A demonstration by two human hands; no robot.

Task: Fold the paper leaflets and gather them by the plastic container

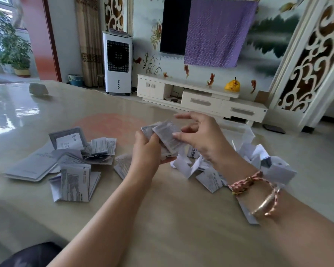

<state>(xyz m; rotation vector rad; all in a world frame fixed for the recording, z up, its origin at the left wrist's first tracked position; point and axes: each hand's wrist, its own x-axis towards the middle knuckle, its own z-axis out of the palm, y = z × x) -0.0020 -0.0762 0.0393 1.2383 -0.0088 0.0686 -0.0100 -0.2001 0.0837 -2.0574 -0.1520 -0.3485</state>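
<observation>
Raised above the beige desk (46,116), a folded leaflet (167,137), gripped in the left hand (147,149) with fingers curled under its lower edge, thumb on top. Touched on its right edge by the thumb tip of the right hand (202,137), fingers loosely spread, clasping nothing. To the left, on the desk, a pile of folded leaflets (73,160). Under and beyond the right wrist, a heap of loose white papers (249,153), beside a clear plastic container (243,133), faint and hard to outline.
</observation>
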